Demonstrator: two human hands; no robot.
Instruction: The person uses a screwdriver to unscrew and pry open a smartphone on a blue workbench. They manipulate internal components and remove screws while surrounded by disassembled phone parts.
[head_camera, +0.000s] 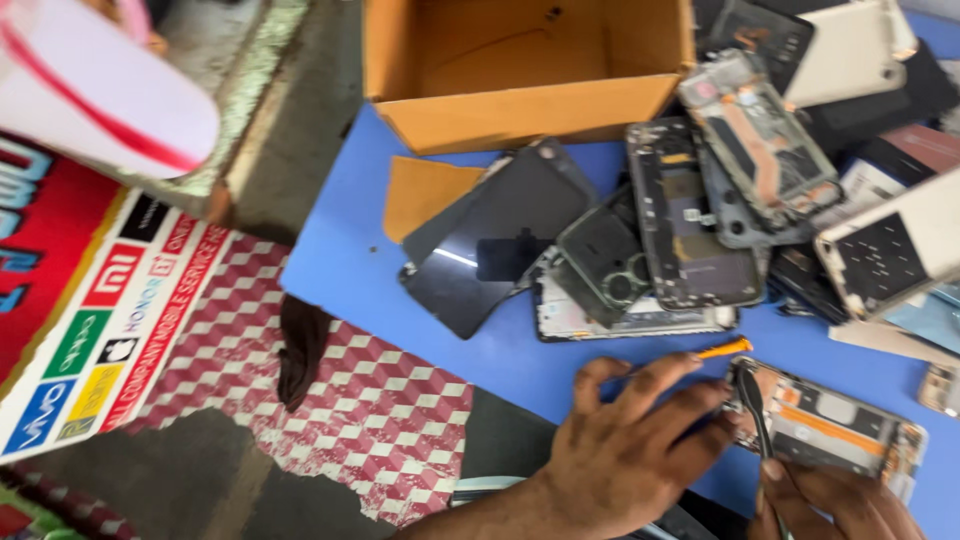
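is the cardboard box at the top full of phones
No, the open cardboard box shows only its bare inner walls and floor, while the stripped phones lie piled outside it on the blue table.

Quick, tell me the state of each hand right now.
Left hand: fingers spread, resting on the opened phone, beside an orange tool.
Right hand: closed on black tweezers.
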